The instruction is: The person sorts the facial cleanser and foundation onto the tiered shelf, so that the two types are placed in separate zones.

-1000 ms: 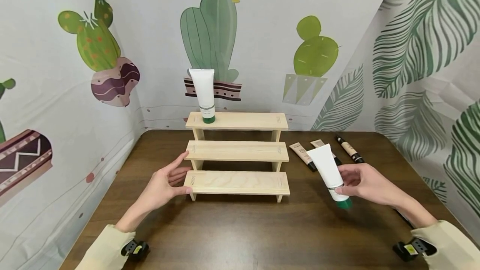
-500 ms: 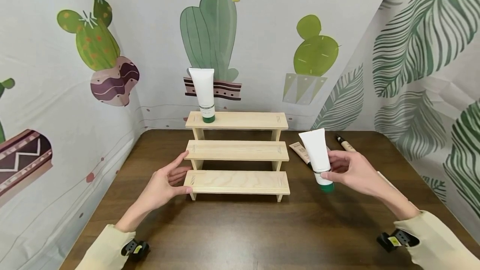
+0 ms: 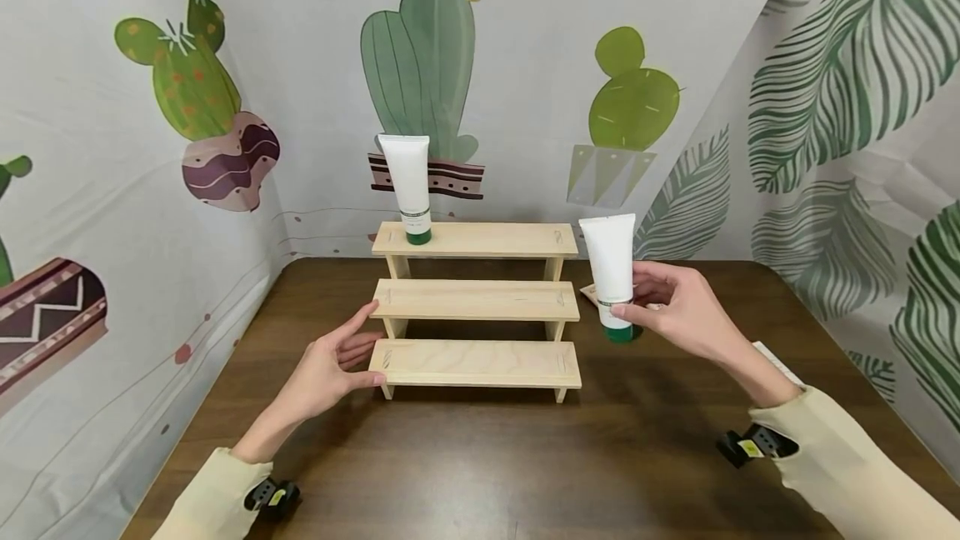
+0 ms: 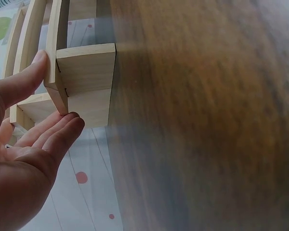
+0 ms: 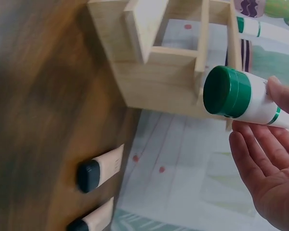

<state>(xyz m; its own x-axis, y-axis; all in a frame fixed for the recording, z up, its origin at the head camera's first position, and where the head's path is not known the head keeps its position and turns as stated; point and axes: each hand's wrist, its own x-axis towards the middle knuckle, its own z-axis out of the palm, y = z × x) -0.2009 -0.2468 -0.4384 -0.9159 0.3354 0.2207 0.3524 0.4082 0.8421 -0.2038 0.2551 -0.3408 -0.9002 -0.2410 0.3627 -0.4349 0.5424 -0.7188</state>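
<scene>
A white squeeze tube with a green cap (image 3: 611, 261) is pinched by my right hand (image 3: 686, 311), thumb in front and fingers behind. It hangs cap-down, nearly upright, in the air just right of the wooden stand. In the right wrist view its green cap (image 5: 226, 92) faces the camera. My left hand (image 3: 322, 373) touches the left end of the three-step wooden stand (image 3: 476, 361), thumb at the bottom step, index finger at the middle one. The left wrist view shows the fingers (image 4: 62, 132) fairly straight against a plank end. A matching tube (image 3: 410, 186) stands cap-down on the top step's left end.
Beige tubes with black caps (image 5: 102, 168) lie on the brown table (image 3: 480, 457) right of the stand, mostly hidden by the right hand in the head view. A white object (image 3: 776, 361) shows partly behind the right forearm. A cactus-print cloth (image 3: 517, 65) hangs behind.
My right hand has carried the tube left and up toward the stand, and the tube has turned from slanted to nearly upright. My left hand has stayed at the stand.
</scene>
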